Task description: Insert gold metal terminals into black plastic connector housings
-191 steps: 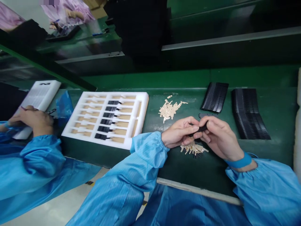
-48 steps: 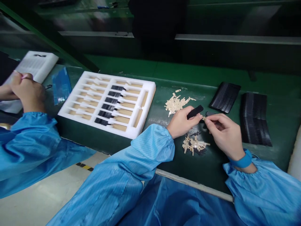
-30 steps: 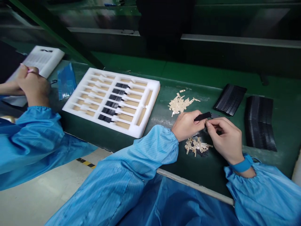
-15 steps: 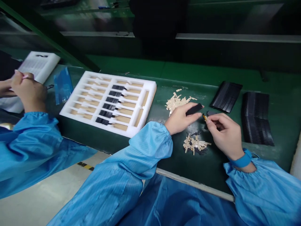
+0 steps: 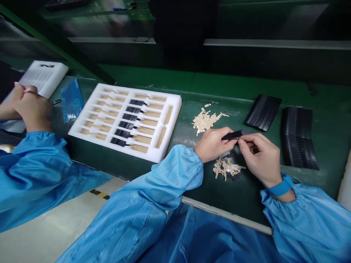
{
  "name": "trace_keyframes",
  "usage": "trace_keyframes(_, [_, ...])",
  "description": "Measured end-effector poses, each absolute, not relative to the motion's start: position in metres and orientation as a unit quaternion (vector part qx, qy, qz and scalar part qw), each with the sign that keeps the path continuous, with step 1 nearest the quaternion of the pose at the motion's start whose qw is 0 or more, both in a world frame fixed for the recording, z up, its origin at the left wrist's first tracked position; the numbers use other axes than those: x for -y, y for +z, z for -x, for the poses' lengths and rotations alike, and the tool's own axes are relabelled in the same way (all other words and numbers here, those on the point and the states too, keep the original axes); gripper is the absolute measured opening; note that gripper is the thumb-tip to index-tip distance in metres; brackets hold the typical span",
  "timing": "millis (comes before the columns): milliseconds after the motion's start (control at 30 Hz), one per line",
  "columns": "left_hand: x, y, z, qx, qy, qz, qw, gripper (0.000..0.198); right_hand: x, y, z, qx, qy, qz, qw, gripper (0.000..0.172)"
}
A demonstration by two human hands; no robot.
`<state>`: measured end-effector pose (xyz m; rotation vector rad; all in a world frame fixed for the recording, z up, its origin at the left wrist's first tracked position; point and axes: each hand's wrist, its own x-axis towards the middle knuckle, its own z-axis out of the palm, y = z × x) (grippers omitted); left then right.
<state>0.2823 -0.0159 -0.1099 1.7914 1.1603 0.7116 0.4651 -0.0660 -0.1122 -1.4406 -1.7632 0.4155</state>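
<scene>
My left hand (image 5: 212,145) is closed on a slim black strip (image 5: 230,135), which points to the right between thumb and fingers. My right hand (image 5: 260,155), with a blue band at the wrist, pinches at the strip's right end; what lies between its fingertips is too small and covered to make out. Just below the hands is a heap of flat cream tabs (image 5: 229,168) with dark bits under it. Another pile of cream tabs (image 5: 204,121) lies beyond my left hand.
Left of the piles stands a white foam tray (image 5: 115,94) with several black comb-like parts in its slots. Two black ribbed sheets (image 5: 263,111) (image 5: 298,137) lie to the right. At far left are a co-worker's hands (image 5: 35,106), a blue packet (image 5: 71,100) and another white tray (image 5: 56,73).
My hands have come together: the left moved slightly right and down, bringing the black strip against my right fingertips. The small yellowish piece at the right fingertips is now mostly hidden.
</scene>
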Motion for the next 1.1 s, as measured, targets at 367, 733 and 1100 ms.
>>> trace_keyframes(367, [0.013,-0.112,-0.282,-0.462,0.263,-0.699,0.479,0.019,0.063,-0.114,-0.467,0.703,0.184,0.556,0.403,0.009])
trace_keyframes(733, [0.005,-0.109,-0.283,-0.489,0.373,-0.533,0.581,0.017,0.058,-0.117,-0.471,0.628,0.142,0.632,0.432,0.012])
trace_keyframes(1100, [0.009,-0.107,-0.287,-0.477,0.433,-0.454,0.615,0.026,0.063,-0.126,-0.464,0.741,0.113,0.579,0.321,0.014])
